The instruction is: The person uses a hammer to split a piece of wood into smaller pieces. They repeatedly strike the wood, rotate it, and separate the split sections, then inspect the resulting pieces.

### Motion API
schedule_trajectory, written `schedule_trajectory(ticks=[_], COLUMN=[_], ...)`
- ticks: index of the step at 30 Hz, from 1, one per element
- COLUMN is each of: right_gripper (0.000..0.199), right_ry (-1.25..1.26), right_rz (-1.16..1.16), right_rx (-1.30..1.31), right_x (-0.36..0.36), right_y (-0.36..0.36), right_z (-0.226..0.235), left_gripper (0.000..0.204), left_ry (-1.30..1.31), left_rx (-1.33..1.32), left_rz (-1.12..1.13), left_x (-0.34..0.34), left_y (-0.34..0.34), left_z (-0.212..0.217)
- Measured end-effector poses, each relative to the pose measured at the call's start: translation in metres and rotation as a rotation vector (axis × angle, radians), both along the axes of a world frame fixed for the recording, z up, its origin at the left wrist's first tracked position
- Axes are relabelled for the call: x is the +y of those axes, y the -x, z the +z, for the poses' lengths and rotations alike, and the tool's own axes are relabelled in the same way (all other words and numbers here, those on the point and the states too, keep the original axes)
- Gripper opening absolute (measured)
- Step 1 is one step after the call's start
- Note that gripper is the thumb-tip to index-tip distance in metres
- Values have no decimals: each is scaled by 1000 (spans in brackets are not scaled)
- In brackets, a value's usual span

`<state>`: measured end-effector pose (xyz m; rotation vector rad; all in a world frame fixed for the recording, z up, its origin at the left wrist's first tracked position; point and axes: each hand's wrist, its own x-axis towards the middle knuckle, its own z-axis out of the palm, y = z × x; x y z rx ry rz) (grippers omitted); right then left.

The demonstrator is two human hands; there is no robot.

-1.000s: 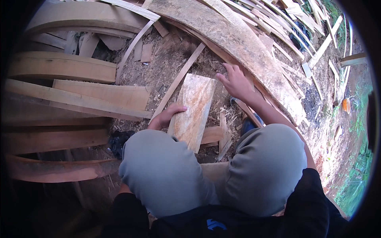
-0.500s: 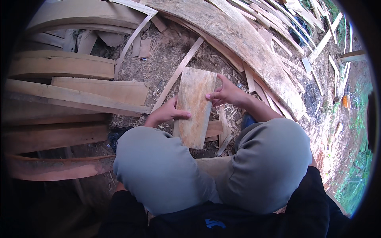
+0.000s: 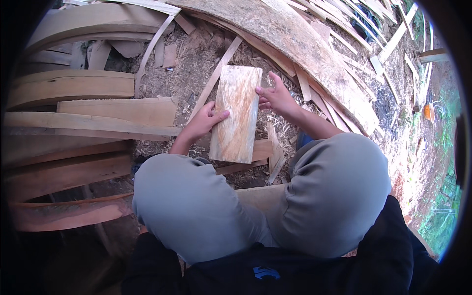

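Observation:
A short, flat wooden board [image 3: 237, 115], pale with orange-brown grain, is held tilted above the ground in front of my knees. My left hand [image 3: 202, 122] grips its left edge, thumb on the upper face and fingers hidden behind. At the right edge is my right hand [image 3: 279, 100], its thumb tip on the board and its index finger lifted away. Its lower fingers bend in close to the edge.
Long curved planks [image 3: 73, 88] are stacked at the left. A large wide plank [image 3: 305, 54] arcs across the far side, with thin wood strips [image 3: 339, 39] beyond. Offcuts [image 3: 263, 149] and shavings lie below the board. An orange object [image 3: 429, 112] is at the far right.
The board has moved up in the picture and slightly left, with both hands. My right index finger has come away from the board, loosening that grip.

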<state>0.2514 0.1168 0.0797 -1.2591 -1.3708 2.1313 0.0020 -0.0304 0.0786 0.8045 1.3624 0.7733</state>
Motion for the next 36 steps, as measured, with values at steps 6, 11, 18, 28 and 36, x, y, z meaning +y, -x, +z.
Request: schedule_trajectory(ticks=[6,11,18,28,36], right_gripper=[88,83,78,23,18], right_ry=[28,-79,-97,-879,-781], right_rz=[-24,12,122,59,93], right_rx=[34,-14,-90,-304,-479], right_x=[-10,-8,-2,17,-20], right_y=[-14,-13,-16,-73,-151], right_z=[8,1,-13,-20,-35], left_gripper=[65,76,83,85,67], left_ry=[38,-99,-6,34,80], left_rx=[-22,-137,-8,59,91], left_rz=[25,51,21,-77,-30], left_x=[-11,-29,-26,-30,-48], left_y=[-30,-49,-53,-45,-15], left_z=[0,-20,-20,-32,-37])
